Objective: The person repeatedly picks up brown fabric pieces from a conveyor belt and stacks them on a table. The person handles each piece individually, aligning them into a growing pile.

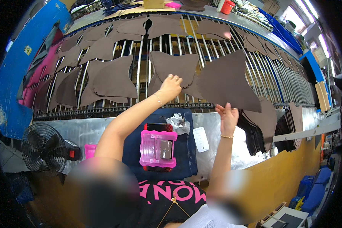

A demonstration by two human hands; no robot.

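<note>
Black shirt: pink lettering on it, at the bottom centre of the frame [171, 192].
Pink holder: on the dark blue cloth [189, 154], lower centre, with a grey-brown block [166, 149] inside its pink rim [143, 148].
White card: beside the cloth, right of centre, lying on the metal table [214, 152]; the card [200, 139] has rounded corners.
Crumpled wrapper: whitish, just above the pink holder [178, 123].
Black fan: lower left, round wire cage [43, 147].
Dark stack: many brown sheets bunched together, lower right, near the right hand [251, 131].
Right hand: right of centre [228, 118], thumb and fingers grasping the lower edge of the large brown piece.
Large brown piece: raised aslant, right of centre, partly over the bars [228, 83].
Left hand: at centre [170, 87], fingers curled over the notched brown piece [173, 66]; whether they pinch it, I cannot tell.
Metal bars: running across the middle and upper frame [268, 78], further brown shapes [112, 78] spread over them.
Blue panel: upper left [30, 76].
Red container: top edge, right of centre [227, 7].
</note>
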